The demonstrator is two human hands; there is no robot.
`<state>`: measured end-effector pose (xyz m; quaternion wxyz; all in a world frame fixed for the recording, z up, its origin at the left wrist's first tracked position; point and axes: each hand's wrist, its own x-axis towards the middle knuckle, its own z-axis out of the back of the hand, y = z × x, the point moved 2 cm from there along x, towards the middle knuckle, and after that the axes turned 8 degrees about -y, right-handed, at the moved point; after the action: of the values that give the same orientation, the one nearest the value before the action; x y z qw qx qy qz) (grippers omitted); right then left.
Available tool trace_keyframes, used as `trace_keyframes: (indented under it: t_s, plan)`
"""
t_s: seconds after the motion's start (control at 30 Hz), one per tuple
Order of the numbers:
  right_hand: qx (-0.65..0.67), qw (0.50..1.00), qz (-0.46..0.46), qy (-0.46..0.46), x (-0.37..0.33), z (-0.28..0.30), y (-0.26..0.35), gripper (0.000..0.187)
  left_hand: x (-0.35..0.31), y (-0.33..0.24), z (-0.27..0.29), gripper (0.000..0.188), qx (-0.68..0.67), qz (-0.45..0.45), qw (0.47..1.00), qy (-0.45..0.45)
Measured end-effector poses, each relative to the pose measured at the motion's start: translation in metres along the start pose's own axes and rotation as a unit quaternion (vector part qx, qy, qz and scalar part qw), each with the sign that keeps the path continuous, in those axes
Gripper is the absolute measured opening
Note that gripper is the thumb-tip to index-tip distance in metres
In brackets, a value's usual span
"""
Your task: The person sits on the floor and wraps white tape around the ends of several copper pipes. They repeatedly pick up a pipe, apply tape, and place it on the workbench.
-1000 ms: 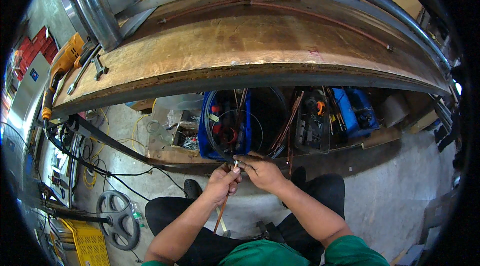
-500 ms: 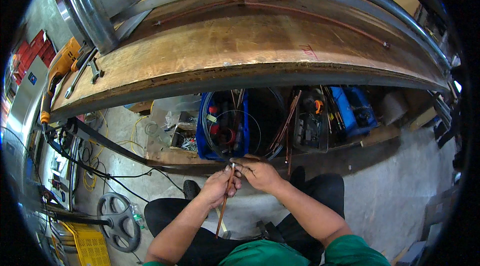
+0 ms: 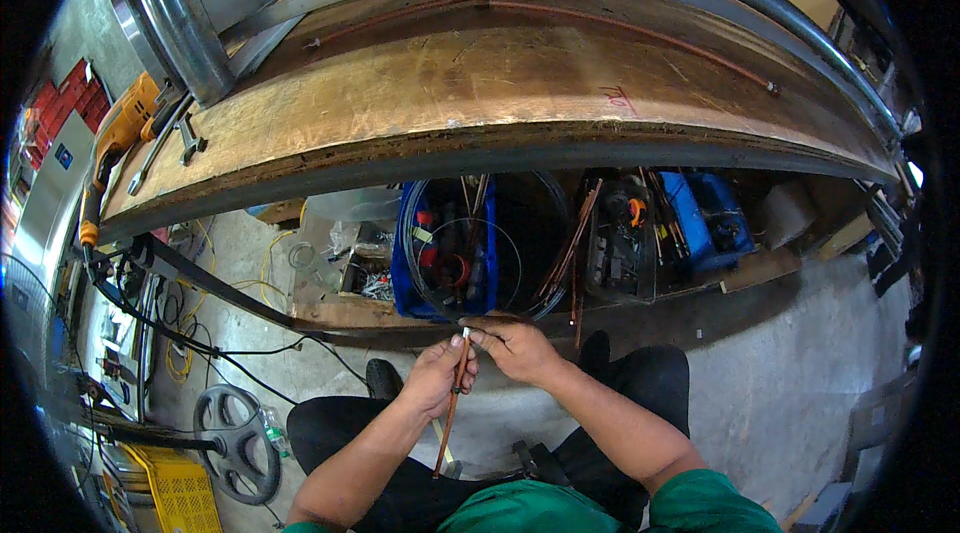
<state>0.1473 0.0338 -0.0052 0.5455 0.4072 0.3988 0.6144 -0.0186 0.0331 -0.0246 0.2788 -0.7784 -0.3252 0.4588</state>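
Person is sitting near the wooden workbench [image 3: 480,83]. Left hand [image 3: 437,376] is gripping a thin copper tube [image 3: 450,413] w/ fingers clamped round it, tube running down btwn the knees. Right hand [image 3: 515,348] is pinching the tube's top end. Best keeping the left grip firm & tube steady so the tip isn't kinking.
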Motion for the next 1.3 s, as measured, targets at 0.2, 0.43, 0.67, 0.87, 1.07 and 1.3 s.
trace_keyframes:
  t_s: [0.2, 0.43, 0.67, 0.87, 1.07, 1.3]
  plan:
    - [-0.006, 1.000, 0.000, 0.013, 0.002, 0.001, -0.001, 0.029, -0.001, 0.002, 0.002, 0.033, -0.016, 0.019, 1.000, -0.016]
    - [-0.020, 1.000, 0.001, 0.018, 0.001, 0.003, -0.006, 0.032, -0.001, 0.008, 0.000, 0.027, 0.008, -0.019, 0.999, -0.026]
    - [-0.012, 0.999, 0.015, 0.031, 0.001, 0.007, 0.001, 0.034, 0.000, 0.011, 0.001, 0.032, -0.002, 0.007, 1.000, 0.002]
    - [-0.021, 0.999, 0.033, 0.018, 0.003, 0.009, 0.002, 0.030, -0.003, 0.009, -0.002, 0.030, -0.014, -0.002, 1.000, -0.010]
    - [-0.026, 0.998, 0.053, 0.022, 0.003, 0.013, 0.003, 0.028, -0.004, 0.010, -0.005, 0.030, -0.025, -0.002, 1.000, -0.007]
    - [-0.028, 0.997, 0.073, 0.017, 0.003, 0.013, 0.004, 0.026, -0.004, 0.010, -0.003, 0.029, -0.088, 0.052, 0.994, 0.037]
